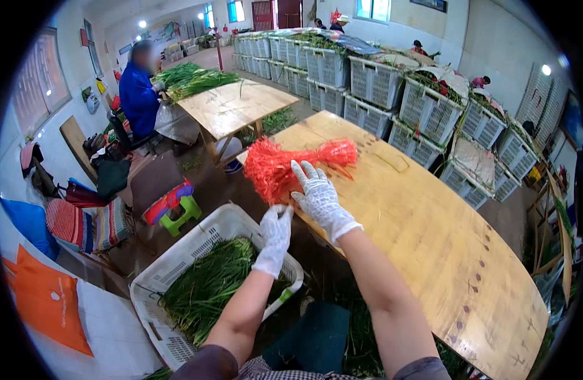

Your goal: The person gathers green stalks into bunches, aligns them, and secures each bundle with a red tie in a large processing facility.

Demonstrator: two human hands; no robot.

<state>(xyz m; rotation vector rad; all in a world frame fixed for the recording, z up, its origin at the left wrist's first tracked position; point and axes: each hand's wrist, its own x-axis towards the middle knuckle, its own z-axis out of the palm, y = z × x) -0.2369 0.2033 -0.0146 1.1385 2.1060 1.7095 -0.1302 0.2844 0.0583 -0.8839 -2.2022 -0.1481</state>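
The bundle of red plastic strips (279, 166) lay across the left corner of the wooden table (424, 253), its loose, bushy end spilling over the edge nearest the white crate (148, 292) and its gathered end pointing in toward the far edge. The gloved right hand (320, 199) had its fingers fairly widely spread, the fingertips against the near side of the bundle, palm down over the tabletop. Just off that edge, the gloved left hand (274, 234) had its fingers curled close together at the lowest strands, though whether they gripped a strip could not be told.
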